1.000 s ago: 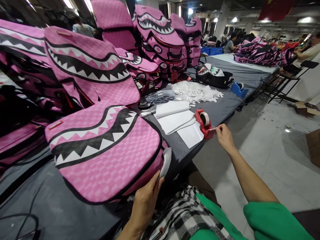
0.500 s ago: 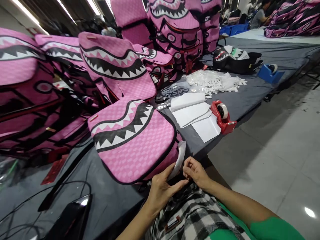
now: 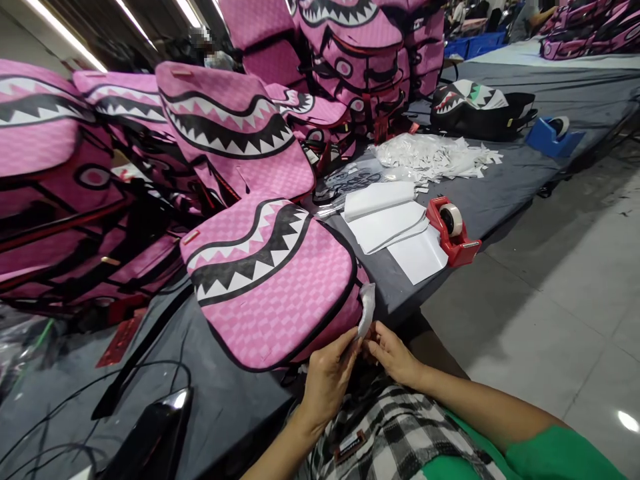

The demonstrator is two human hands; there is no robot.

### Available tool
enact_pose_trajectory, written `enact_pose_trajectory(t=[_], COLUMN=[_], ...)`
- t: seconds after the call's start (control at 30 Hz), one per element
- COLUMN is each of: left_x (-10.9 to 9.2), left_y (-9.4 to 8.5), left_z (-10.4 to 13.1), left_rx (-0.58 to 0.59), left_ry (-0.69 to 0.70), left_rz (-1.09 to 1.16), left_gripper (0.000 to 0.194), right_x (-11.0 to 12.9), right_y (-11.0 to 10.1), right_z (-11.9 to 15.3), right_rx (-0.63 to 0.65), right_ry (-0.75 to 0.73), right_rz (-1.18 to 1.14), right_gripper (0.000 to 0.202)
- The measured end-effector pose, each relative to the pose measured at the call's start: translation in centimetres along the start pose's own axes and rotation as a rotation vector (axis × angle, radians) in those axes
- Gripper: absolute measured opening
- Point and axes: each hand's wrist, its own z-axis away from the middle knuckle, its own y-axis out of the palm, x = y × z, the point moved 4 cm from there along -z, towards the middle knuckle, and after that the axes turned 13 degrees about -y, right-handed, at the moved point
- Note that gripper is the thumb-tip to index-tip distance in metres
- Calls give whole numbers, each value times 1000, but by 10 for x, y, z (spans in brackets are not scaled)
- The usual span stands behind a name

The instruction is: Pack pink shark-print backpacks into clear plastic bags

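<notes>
A pink checkered backpack (image 3: 280, 287) with a black-and-white shark-teeth band lies at the table's front edge. From its near right side curves the carry handle (image 3: 367, 307), covered in a whitish wrap. My left hand (image 3: 327, 373) pinches the lower part of this handle between thumb and fingers. Against the same spot, my right hand (image 3: 393, 353) has its fingers closed on the wrapped handle from the right. The fingertips of both hands nearly meet, and what lies between them is partly hidden.
White paper sheets (image 3: 385, 217) and a red tape dispenser (image 3: 455, 230) lie right of the backpack. Beyond are a pile of white slips (image 3: 440, 157), a black shark-face bag (image 3: 480, 110) and a blue tape dispenser (image 3: 553, 137). More pink backpacks (image 3: 235, 133) stand behind; cables and a black device (image 3: 150, 433) lie left.
My left fingers have closed in on the wrapped handle, and my right hand has moved down and left to meet them. The view has shifted slightly.
</notes>
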Motion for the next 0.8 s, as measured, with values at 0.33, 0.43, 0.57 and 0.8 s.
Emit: enact_pose_trajectory(t=[0.33,0.43,0.57,0.8], left_x=[-2,0,7,13], left_y=[2,2,0,-1], left_z=[4,6,8,-4], left_rx=[-137,-171,-204,156], left_ry=[236,259,143,-347], left_rz=[-127,-142,-115,190], left_gripper=[35,34,26,36], right_x=[-7,5,16,2], right_y=[3,12,22,4], right_z=[2,11,9,-2], right_rx=[-274,-186,-96,49], right_ry=[276,331,369,399], right_rz=[-103,-366,-709,-577], right_gripper=[46,47,39,34])
